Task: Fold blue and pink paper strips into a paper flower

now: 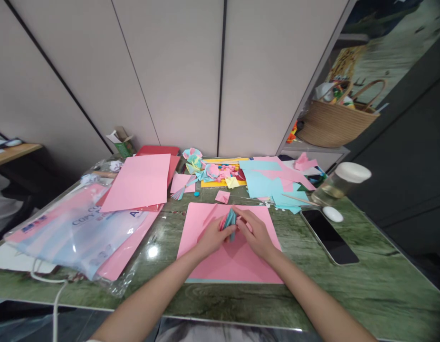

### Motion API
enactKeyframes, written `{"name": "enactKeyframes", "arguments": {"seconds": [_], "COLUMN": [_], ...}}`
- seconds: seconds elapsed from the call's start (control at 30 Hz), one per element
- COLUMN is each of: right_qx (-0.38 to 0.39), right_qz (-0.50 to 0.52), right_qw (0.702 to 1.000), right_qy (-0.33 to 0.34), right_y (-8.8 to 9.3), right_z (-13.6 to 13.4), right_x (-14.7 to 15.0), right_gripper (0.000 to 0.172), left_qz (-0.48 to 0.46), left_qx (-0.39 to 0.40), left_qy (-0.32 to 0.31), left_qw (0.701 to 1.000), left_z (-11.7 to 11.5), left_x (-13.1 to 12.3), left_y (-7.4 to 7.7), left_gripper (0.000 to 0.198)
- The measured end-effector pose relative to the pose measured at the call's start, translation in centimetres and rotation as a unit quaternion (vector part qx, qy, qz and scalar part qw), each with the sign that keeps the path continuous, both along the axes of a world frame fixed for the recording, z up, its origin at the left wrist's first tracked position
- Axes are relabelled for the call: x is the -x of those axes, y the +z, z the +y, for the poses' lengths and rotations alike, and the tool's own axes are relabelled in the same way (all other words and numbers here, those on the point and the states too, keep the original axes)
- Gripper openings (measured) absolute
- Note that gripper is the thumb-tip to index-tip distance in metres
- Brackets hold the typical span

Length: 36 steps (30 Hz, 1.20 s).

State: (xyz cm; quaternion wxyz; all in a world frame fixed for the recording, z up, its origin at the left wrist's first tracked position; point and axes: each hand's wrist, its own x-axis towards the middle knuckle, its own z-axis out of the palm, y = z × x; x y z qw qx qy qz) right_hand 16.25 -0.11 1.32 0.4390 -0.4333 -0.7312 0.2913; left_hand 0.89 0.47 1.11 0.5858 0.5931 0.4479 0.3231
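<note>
Together, the left hand (213,236) and right hand (253,232) pinch a small folded pink-and-blue paper piece (230,222), fingers closed around it from either side. It sits just above a pink sheet (234,261) lying on the green table (366,285). A phone (329,236) lies to the right, well apart.
</note>
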Motion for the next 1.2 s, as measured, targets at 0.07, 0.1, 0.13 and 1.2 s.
{"name": "enactKeyframes", "arguments": {"seconds": [0.07,0.1,0.13,1.2], "right_qx": [0.035,0.057,0.077,0.083], "right_qz": [0.026,0.038,0.047,0.026], "right_qw": [0.999,0.998,0.996,0.996], "right_qy": [-0.002,-0.001,0.001,-0.011], "right_y": [0.0,0.0,0.0,-0.5], "right_z": [0.2,0.4,0.6,0.6], "right_x": [-0.1,-0.2,-0.4,-0.2], "right_gripper": [0.036,0.037,0.038,0.033], "left_qz": [0.009,0.013,0.017,0.092], "left_qx": [0.007,0.010,0.012,-0.086], "left_qy": [-0.016,-0.030,-0.044,-0.046], "left_qw": [1.000,0.999,0.999,0.991], "left_z": [0.0,0.0,-0.1,0.1], "left_x": [0.2,0.3,0.4,0.5], "left_y": [0.0,0.0,0.0,-0.5], "left_gripper": [0.028,0.030,0.033,0.021]}}
